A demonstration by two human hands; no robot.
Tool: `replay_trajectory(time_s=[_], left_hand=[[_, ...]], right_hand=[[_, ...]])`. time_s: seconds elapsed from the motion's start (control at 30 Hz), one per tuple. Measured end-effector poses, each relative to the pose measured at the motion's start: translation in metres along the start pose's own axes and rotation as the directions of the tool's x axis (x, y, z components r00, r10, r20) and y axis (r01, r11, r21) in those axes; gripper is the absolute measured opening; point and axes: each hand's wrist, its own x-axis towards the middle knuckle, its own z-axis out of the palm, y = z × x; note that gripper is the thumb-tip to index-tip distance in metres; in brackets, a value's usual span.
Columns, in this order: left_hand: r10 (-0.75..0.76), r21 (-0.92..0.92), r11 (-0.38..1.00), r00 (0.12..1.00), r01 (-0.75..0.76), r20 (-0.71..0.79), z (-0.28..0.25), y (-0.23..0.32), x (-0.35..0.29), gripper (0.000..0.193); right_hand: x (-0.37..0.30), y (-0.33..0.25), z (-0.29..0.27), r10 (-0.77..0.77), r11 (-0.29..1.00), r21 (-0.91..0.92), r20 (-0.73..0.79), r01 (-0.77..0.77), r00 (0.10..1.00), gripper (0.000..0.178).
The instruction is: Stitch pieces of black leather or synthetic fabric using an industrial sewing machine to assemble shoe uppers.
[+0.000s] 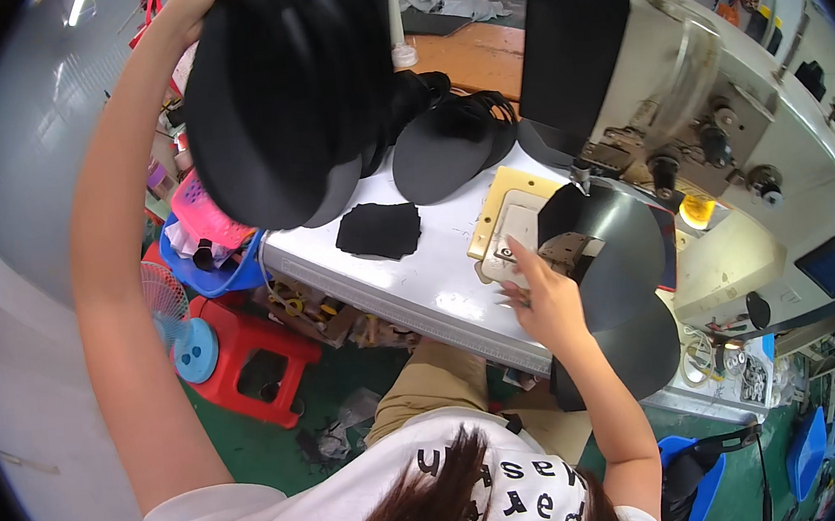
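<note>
My left arm is raised high at the left. My left hand (194,5), its fingers mostly hidden, holds up a bundle of black rounded flat pieces (261,145), which hangs in front of the table and is partly blurred. Low over the sewing machine's (692,83) cream bed plate (516,236), my right hand (547,298) has its fingers stretched out and apart, with nothing in them. Just right of it, joined black pieces (625,276) run from under the needle area down over the table's front edge. A small stack of black cut pieces (380,231) lies on the white tabletop (450,287).
More black rounded pieces (442,153) lie behind the small stack. At the left are a red stool (246,362), a blue tub (228,277) and a pink basket (207,215). A tray of small metal parts (750,374) sits at the right, above a blue bin (696,495).
</note>
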Motion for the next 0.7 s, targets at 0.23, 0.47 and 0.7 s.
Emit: replay_trajectory(time_s=[0.23,0.47,0.7], left_hand=[[-0.398,0.088,0.916,0.915,0.392,0.067,-0.058,-0.063,-0.092,0.059],[-0.770,0.098,0.638,0.633,0.764,0.074,-0.064,-0.194,-0.128,0.063],[-0.847,0.072,0.529,0.521,0.845,0.105,-0.060,-0.276,-0.079,0.057]], right_hand=[[-0.041,0.022,0.000,0.149,0.987,0.052,0.008,-0.149,0.989,0.064],[-0.052,0.021,0.002,0.224,0.974,0.040,-0.047,-0.222,0.974,0.057],[-0.070,0.019,-0.006,0.349,0.932,-0.062,-0.115,-0.358,0.930,0.056]])
